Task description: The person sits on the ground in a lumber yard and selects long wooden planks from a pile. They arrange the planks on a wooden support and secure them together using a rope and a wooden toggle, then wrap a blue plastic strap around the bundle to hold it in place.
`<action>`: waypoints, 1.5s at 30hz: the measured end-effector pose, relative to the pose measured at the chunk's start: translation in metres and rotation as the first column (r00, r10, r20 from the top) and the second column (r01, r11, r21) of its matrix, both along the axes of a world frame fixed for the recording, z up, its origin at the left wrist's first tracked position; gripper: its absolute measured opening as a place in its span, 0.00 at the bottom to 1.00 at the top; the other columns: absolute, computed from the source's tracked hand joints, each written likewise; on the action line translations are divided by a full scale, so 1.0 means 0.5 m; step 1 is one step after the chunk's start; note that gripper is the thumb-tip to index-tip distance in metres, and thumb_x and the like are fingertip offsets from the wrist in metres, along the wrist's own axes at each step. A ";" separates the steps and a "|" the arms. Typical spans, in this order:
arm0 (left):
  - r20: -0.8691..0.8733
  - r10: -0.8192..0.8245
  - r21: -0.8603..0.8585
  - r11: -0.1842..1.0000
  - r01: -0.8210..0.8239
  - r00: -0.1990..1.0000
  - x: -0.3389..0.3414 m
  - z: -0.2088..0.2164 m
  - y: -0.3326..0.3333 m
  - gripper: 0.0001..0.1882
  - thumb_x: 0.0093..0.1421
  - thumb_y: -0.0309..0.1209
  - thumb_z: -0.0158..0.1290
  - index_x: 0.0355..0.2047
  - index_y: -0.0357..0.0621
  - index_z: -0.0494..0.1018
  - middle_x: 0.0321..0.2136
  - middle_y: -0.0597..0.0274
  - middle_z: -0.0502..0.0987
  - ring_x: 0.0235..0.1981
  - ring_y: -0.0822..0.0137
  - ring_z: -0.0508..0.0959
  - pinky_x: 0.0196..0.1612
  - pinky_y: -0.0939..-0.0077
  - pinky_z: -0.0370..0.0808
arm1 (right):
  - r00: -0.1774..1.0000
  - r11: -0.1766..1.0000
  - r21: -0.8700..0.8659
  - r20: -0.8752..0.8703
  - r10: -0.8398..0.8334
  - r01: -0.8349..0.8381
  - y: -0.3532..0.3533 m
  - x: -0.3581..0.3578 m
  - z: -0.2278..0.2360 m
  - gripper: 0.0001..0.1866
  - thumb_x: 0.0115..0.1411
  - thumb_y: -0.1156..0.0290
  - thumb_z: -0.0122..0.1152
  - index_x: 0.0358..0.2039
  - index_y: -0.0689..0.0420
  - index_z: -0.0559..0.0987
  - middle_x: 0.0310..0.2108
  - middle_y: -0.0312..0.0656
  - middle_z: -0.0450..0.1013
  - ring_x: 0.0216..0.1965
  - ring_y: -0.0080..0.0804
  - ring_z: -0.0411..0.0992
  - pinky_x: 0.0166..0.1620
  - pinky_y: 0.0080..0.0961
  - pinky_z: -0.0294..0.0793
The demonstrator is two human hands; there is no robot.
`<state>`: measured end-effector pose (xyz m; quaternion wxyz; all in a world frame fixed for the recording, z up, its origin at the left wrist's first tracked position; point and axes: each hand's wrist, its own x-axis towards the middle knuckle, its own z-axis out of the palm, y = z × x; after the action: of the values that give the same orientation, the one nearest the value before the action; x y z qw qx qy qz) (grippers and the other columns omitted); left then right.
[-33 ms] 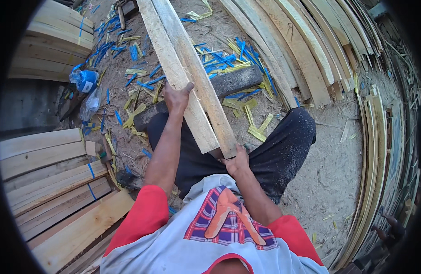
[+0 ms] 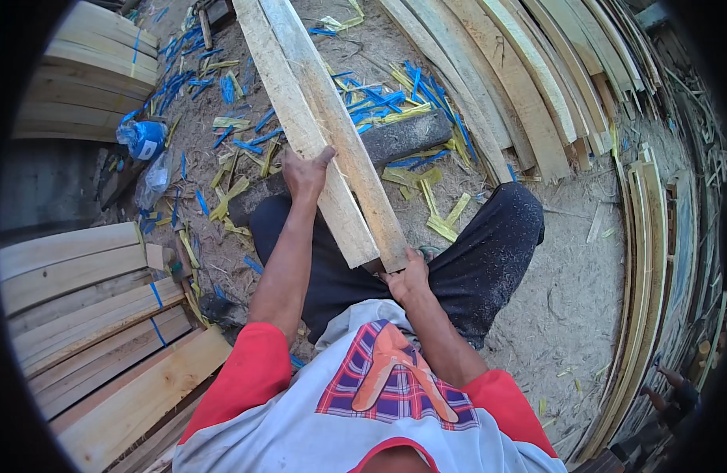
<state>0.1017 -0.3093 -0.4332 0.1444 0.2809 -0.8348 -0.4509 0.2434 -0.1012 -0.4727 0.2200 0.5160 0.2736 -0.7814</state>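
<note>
Two long rough wooden planks lie side by side, slanting from the far top down to my lap, with a narrow dark gap near their close ends. My left hand is closed on the outer edge of the left plank, thumb across its top face. At the near end of the right plank, my right hand grips the corner from below; some of its fingers are hidden under the wood. Beneath the planks, a dark beam lies across the ground, partly covered.
Stacked boards bound with blue strips stand at the left, with another stack behind. A blue roll sits between them. Blue and yellow strap scraps litter the ground. Long boards lie far right; another person's limbs show low right.
The whole view has shifted very slightly. Both hands keep the same hold on the planks. At the right edge, the other person has moved a little.
</note>
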 end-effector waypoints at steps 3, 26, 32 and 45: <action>-0.020 0.036 0.060 0.998 -0.035 0.999 0.063 -0.060 -0.004 0.36 0.38 0.38 0.68 0.44 0.32 0.67 0.37 0.44 0.77 0.39 0.52 0.78 0.44 0.65 0.73 | 1.000 0.992 -0.127 0.015 -0.003 0.005 -0.012 -0.010 0.014 0.22 0.65 0.61 0.39 0.56 0.57 0.60 0.56 0.48 0.61 0.56 0.49 0.62 0.55 0.54 0.62; 0.033 0.078 -0.054 0.996 -0.077 0.996 0.081 -0.058 0.026 0.39 0.39 0.41 0.69 0.46 0.30 0.64 0.39 0.41 0.74 0.41 0.46 0.75 0.46 0.61 0.71 | 0.996 0.999 -0.050 0.087 0.021 -0.016 -0.021 -0.014 0.047 0.27 0.62 0.55 0.45 0.58 0.55 0.60 0.58 0.45 0.59 0.58 0.46 0.59 0.58 0.49 0.57; 0.002 0.060 -0.135 0.989 -0.059 0.998 0.075 -0.064 0.037 0.47 0.41 0.41 0.67 0.55 0.31 0.55 0.44 0.39 0.71 0.45 0.44 0.73 0.49 0.59 0.69 | 0.999 0.988 -0.150 0.042 -0.028 0.034 -0.012 -0.013 0.023 0.31 0.65 0.49 0.34 0.60 0.58 0.56 0.62 0.47 0.53 0.61 0.48 0.54 0.61 0.50 0.53; 0.078 0.026 -0.017 1.000 -0.025 0.997 0.090 -0.084 0.030 0.53 0.42 0.44 0.67 0.58 0.30 0.48 0.51 0.35 0.63 0.52 0.42 0.66 0.54 0.58 0.64 | 0.651 0.318 0.891 -0.034 0.759 -0.324 -0.009 0.027 0.130 0.45 0.58 0.53 0.54 0.61 0.74 0.44 0.63 0.64 0.44 0.65 0.55 0.44 0.66 0.37 0.39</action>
<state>0.1464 -0.2945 -0.4753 0.1198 0.3079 -0.8396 -0.4312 0.2568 -0.1055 -0.4077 0.1377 0.2285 0.8097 -0.5227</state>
